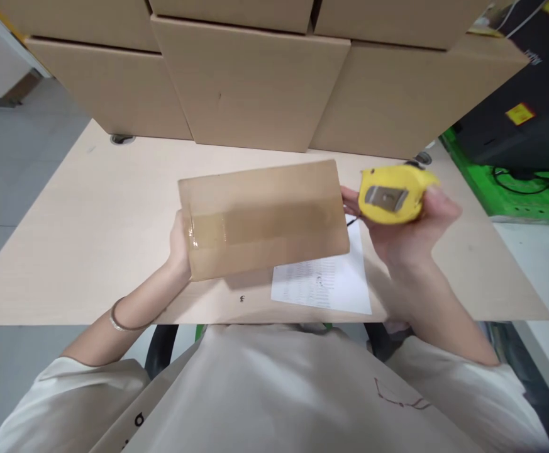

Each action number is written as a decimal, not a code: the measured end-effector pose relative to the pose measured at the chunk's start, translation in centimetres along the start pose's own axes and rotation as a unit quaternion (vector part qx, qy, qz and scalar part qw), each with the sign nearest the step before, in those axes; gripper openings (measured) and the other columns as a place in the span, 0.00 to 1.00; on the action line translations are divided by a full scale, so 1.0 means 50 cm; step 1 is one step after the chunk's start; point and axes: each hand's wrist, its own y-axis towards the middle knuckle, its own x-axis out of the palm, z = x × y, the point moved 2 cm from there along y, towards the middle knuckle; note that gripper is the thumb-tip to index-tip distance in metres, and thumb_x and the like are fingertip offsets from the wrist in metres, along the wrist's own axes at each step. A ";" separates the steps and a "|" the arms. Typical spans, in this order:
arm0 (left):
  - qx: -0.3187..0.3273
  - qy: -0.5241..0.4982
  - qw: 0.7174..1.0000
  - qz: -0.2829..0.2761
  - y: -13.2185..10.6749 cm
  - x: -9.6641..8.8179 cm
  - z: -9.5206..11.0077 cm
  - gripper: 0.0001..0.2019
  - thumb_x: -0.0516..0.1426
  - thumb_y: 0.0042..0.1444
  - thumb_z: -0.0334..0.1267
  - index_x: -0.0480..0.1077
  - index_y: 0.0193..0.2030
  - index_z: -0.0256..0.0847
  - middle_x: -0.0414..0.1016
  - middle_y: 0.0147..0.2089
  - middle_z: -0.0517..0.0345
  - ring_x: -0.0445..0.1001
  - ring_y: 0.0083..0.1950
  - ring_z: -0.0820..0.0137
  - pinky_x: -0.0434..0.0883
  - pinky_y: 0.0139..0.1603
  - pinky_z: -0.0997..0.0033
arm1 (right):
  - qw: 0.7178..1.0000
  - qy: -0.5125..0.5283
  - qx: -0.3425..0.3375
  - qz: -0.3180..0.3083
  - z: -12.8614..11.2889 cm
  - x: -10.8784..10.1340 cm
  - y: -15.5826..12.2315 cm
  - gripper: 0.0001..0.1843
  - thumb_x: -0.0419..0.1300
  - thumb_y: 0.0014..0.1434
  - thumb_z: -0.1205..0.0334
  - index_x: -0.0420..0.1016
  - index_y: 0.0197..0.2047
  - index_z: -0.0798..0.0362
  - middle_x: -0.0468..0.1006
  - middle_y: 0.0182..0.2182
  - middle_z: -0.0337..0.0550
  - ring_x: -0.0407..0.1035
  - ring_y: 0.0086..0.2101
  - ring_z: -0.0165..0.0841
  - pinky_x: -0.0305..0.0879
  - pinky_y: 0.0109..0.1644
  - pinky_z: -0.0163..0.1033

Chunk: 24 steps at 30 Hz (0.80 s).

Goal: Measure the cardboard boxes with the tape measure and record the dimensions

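A flat brown cardboard box (262, 217), sealed with clear tape, is held above the light wooden table (80, 245). My left hand (178, 246) grips the box's left end, thumb on its edge. My right hand (409, 233) is closed on a yellow tape measure (392, 195) with a metal belt clip, and its fingertips touch the box's right end. A printed white sheet of paper (326, 283) lies on the table under the box's right part.
Large cardboard boxes (250, 88) are stacked along the table's far side. A black case (524, 119) and a green mat (505, 185) with a black cable lie at the right. Grey floor shows at the left.
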 end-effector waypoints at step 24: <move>0.427 0.127 0.868 -0.218 -0.117 0.057 -0.069 0.28 0.62 0.78 0.70 0.80 0.76 0.67 0.66 0.90 0.53 0.64 0.92 0.36 0.60 0.94 0.22 | 0.994 0.005 -0.011 -0.111 0.072 0.157 0.245 0.38 0.65 0.58 0.15 0.73 0.48 0.41 0.83 0.39 0.48 0.78 0.37 0.45 0.78 0.42 0.48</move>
